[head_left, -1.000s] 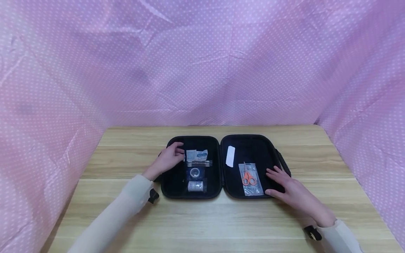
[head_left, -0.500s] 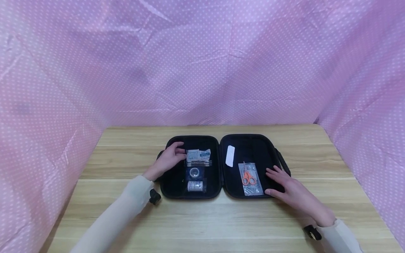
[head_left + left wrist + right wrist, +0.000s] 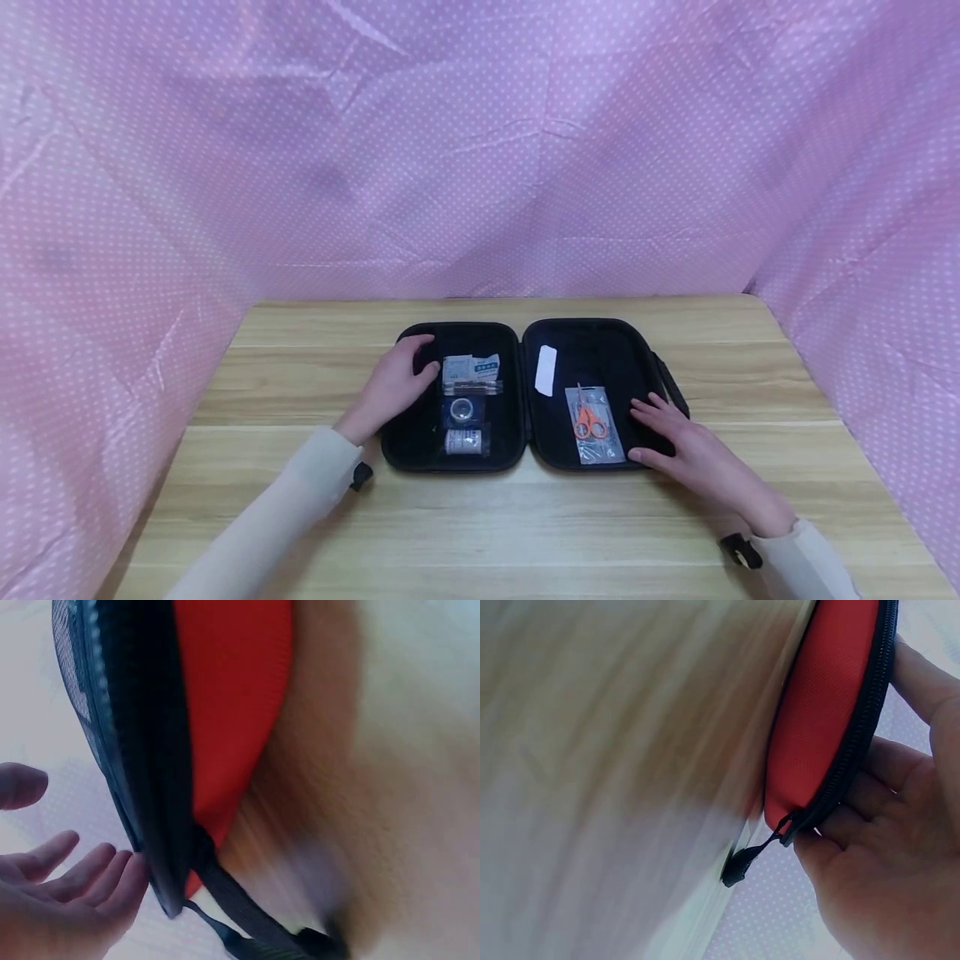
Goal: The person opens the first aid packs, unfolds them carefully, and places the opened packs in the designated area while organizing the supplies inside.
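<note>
An unfolded zip case shows its black lining in the head view; its outer shell (image 3: pixel 821 705) is red. My left hand (image 3: pixel 392 385) lies over the outer rim of the left half (image 3: pixel 506 450), fingers relaxed and parted, holding nothing. Right of it are paper packets (image 3: pixel 471 367), a pack of cotton swabs (image 3: pixel 472 387), a tape roll (image 3: pixel 461 409) and a wrapped bandage roll (image 3: pixel 463 442). My right hand (image 3: pixel 701 458) rests on the outer rim of the right half (image 3: pixel 637 337), fingers loosely spread. Near it, orange-handled scissors (image 3: pixel 590 423) lie on a silver packet (image 3: pixel 600 454).
A white strip (image 3: pixel 546 371) lies in the right half beside the hinge. A carry strap (image 3: pixel 670 383) is on the case's right side. The case lies on a wooden table (image 3: pixel 480 533), with a pink dotted cloth (image 3: pixel 480 167) behind it and at both sides.
The paper packets shifted slightly right beside my left hand's fingers. My left hand has since drawn back left and its thumb has moved away from them. My right hand has stayed still.
</note>
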Tool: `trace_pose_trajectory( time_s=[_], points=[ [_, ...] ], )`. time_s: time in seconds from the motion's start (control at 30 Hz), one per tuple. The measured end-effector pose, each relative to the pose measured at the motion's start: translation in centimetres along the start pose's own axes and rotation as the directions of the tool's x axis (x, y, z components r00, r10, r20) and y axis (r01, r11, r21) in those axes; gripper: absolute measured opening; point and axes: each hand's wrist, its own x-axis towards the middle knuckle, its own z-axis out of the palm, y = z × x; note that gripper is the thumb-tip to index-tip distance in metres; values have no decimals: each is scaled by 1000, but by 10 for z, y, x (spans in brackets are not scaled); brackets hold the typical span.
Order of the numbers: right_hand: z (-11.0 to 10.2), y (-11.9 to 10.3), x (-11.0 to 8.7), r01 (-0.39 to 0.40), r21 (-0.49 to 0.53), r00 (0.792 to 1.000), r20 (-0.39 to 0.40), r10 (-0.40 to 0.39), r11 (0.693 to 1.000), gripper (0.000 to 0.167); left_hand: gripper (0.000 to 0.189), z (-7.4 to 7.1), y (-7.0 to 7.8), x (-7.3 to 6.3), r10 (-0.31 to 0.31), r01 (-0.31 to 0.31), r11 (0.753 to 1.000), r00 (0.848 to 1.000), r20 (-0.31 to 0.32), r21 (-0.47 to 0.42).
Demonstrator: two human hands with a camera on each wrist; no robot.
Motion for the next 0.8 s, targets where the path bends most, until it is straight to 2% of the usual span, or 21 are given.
trace_pose_trajectory(
  time_s=[0.2, 0.3, 0.47, 0.63, 0.8],
  points=[
    [0, 0, 1, -12, 3, 1000, 9, 12, 1000, 66, 52, 7, 20, -2, 132, -128, 984, 991, -24, 128],
    [0, 0, 1, -10, 4, 1000, 11, 10, 1000, 66, 53, 11, 30, -3, 202, -195, 963, 979, -20, 185],
    [-2, -1, 1, -11, 8, 1000, 16, 11, 1000, 66, 53, 20, 49, -2, 299, -292, 929, 954, 6, 226],
    [-3, -1, 1, -19, 8, 1000, 24, 19, 1000, 67, 52, 33, 65, -2, 353, -354, 903, 934, 50, 242],
    [-4, -5, 4, -6, -14, 1000, 24, 7, 1000, 66, 51, 46, 77, -4, 352, -381, 887, 924, 151, 260]
  ],
)
